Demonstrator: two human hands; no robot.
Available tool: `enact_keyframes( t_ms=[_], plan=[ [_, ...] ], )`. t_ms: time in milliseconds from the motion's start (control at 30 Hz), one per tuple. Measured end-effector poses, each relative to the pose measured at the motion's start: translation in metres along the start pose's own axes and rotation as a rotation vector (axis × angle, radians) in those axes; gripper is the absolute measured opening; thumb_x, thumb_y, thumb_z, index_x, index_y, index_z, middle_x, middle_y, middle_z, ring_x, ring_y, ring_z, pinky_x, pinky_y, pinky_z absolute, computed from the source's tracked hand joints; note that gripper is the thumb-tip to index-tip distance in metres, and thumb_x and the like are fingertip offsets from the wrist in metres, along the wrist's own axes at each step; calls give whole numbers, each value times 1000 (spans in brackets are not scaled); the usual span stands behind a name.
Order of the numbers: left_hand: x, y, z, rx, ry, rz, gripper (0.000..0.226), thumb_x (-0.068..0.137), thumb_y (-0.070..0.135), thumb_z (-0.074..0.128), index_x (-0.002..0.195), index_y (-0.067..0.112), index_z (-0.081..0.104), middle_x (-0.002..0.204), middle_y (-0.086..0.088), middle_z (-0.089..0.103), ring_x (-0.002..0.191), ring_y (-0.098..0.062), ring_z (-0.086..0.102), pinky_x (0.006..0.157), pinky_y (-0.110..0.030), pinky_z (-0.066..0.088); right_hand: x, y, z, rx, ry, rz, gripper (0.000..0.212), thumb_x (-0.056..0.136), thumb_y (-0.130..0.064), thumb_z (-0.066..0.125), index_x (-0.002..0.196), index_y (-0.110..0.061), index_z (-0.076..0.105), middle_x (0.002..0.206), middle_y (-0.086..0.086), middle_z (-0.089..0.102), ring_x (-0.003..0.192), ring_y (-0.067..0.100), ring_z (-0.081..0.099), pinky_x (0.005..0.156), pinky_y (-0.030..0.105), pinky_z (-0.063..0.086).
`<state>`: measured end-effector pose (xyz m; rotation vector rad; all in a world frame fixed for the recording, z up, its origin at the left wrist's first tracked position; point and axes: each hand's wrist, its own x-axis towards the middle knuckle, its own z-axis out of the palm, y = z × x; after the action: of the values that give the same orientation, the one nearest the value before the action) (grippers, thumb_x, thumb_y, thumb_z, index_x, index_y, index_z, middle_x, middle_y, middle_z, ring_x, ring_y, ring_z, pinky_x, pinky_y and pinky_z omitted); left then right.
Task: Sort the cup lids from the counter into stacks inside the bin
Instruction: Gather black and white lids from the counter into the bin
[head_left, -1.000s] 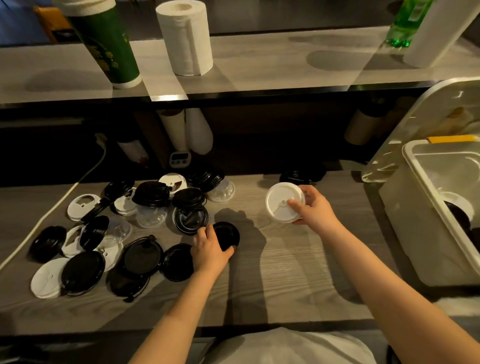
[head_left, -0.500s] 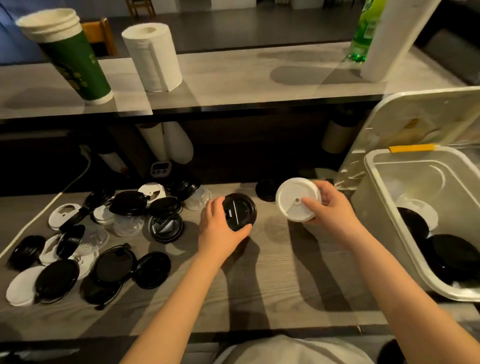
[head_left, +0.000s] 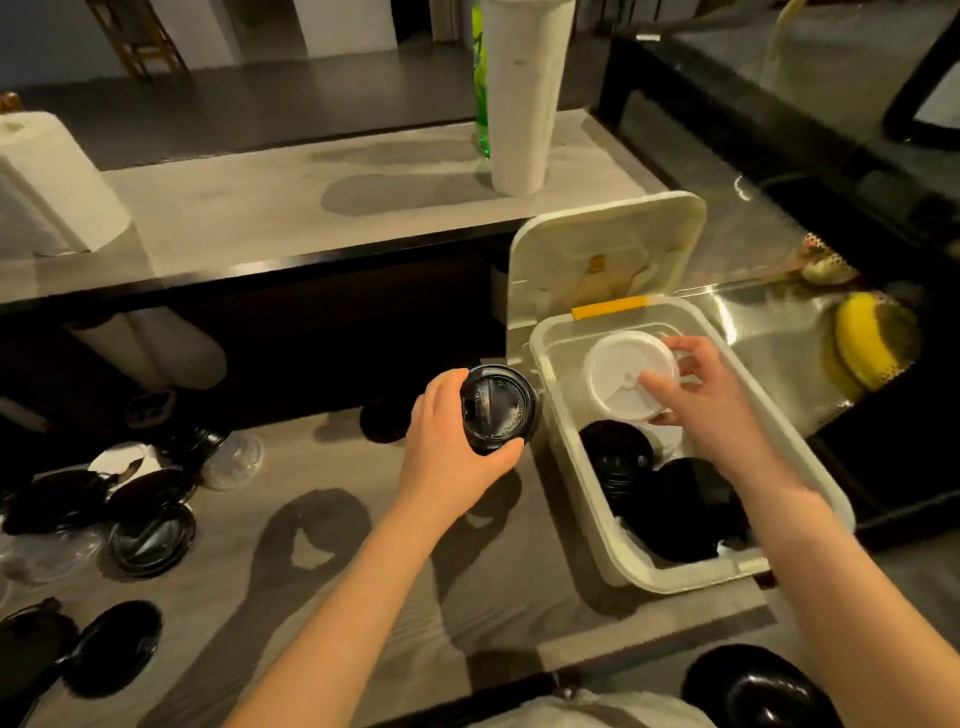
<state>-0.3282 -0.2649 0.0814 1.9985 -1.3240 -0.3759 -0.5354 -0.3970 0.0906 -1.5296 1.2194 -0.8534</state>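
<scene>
My left hand (head_left: 447, 447) grips a black cup lid (head_left: 500, 409) above the counter, just left of the white bin (head_left: 582, 467). My right hand (head_left: 706, 400) holds a white cup lid (head_left: 621, 376) over the inside of the bin, fingers curled on its edge. Inside the bin stands a black lid stack (head_left: 618, 457), a larger black lid pile (head_left: 685, 514) nearer me, and a white lid (head_left: 667, 439) between them, partly hidden by my right hand. Several black, white and clear lids (head_left: 140, 514) lie scattered on the counter's left side.
The bin's hinged cover (head_left: 602, 260) stands open behind it. A raised shelf holds a paper towel roll (head_left: 57, 187) and a tall white cup stack (head_left: 524, 93). A yellow sponge (head_left: 862, 348) sits to the right on the metal surface. A black lid (head_left: 753, 691) lies near me.
Both hands moved right with their lids: the white lid went from beside the bin to over its inside, and the black lid came up to the bin's left wall. The view swung right.
</scene>
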Motion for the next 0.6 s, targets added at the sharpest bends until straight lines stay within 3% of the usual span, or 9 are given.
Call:
enact_keyframes(
  t_ms=[67,133,200,300,400,467,533,600],
  plan=[
    [4,13,15,2,-5,19,80,73,36,76,139,19,33,139,7,35,128,-9,30,100,-16,21,19,5,-22,-234,17,-21,36,84,-17,69,116,-25,54,99,2,58,91,25,59,67,37,57],
    [7,25,28,9,-5,28,79,73,36,75,138,18,34,138,6,37,127,-9,31,100,-16,20,41,5,-37,-571,-33,-56,44,84,-22,69,124,-22,53,109,7,60,99,26,57,81,34,48],
    [10,34,39,29,8,37,78,72,36,76,137,17,36,136,6,39,127,-10,32,100,-16,20,64,0,-41,-843,-148,-90,48,84,-26,69,128,-20,52,119,9,60,107,28,55,82,32,41],
    [17,44,49,56,37,39,78,71,36,77,135,18,38,135,6,41,126,-12,33,99,-18,21,95,-1,-34,-1112,-396,-84,50,80,-25,72,126,-22,53,124,5,58,112,25,52,83,32,41],
    [22,52,52,76,57,30,79,71,36,77,136,16,37,136,3,40,128,-15,32,100,-19,20,113,3,-26,-1182,-673,20,49,78,-17,75,123,-18,56,121,7,52,98,24,53,68,31,49],
    [23,57,54,84,70,26,80,71,36,76,137,16,36,137,4,39,129,-14,31,101,-19,20,116,8,-22,-1195,-769,69,50,79,-13,74,126,-17,56,111,4,49,91,21,51,61,27,48],
    [23,61,56,84,82,24,80,72,36,76,137,17,35,137,4,38,128,-14,30,100,-19,21,120,19,-17,-1242,-787,50,52,80,-14,73,129,-19,55,110,4,51,95,22,54,66,26,47],
    [23,63,58,85,91,19,78,72,36,76,136,17,36,136,5,39,127,-13,31,99,-19,21,124,31,-13,-1269,-790,30,53,81,-14,71,131,-21,54,126,7,52,108,26,56,77,30,48]
  ],
)
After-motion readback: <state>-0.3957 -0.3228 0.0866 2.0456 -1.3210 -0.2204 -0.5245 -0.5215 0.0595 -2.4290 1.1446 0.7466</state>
